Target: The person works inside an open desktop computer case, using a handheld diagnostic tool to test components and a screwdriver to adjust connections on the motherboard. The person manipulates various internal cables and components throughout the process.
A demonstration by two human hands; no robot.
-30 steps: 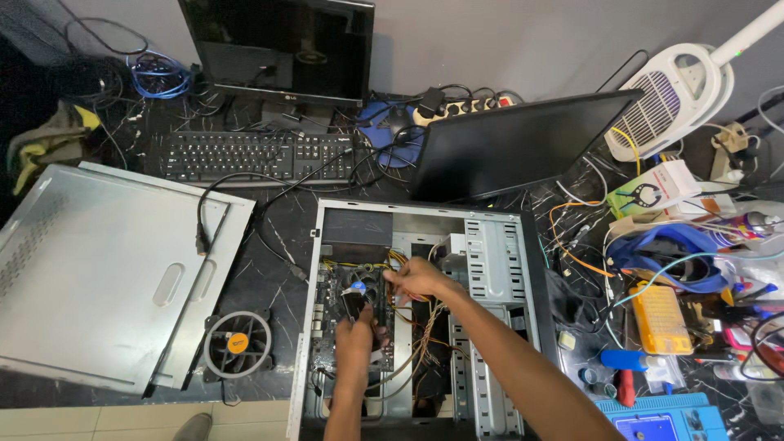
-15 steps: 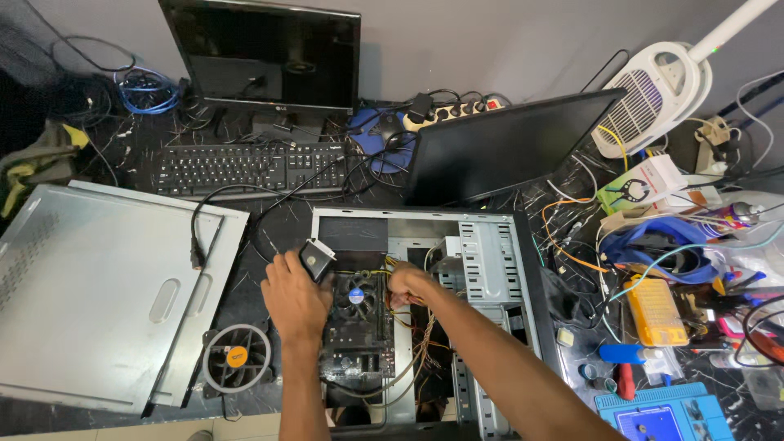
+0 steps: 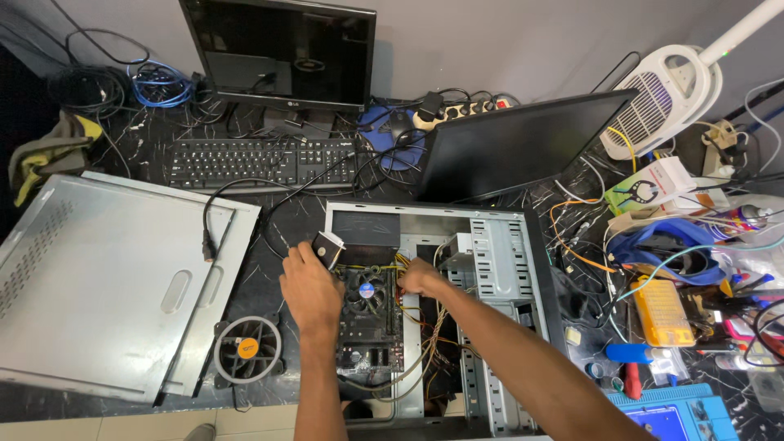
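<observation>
Head view: the left hand (image 3: 310,287) reaches from the near edge, palm down, fingers curled around a small silver-grey block (image 3: 329,248) at the far-left corner of the open computer case (image 3: 498,245). The right hand (image 3: 420,278) stretches in from the near right, fingers closed among the yellow and black wires (image 3: 425,327) just right of the CPU cooler fan (image 3: 365,287); what it pinches cannot be told. The case lies on its side on the dark surface (image 3: 282,216), with the motherboard (image 3: 367,335) exposed. Left of it lie a loose case fan (image 3: 247,349) and the grey side panel (image 3: 106,278).
</observation>
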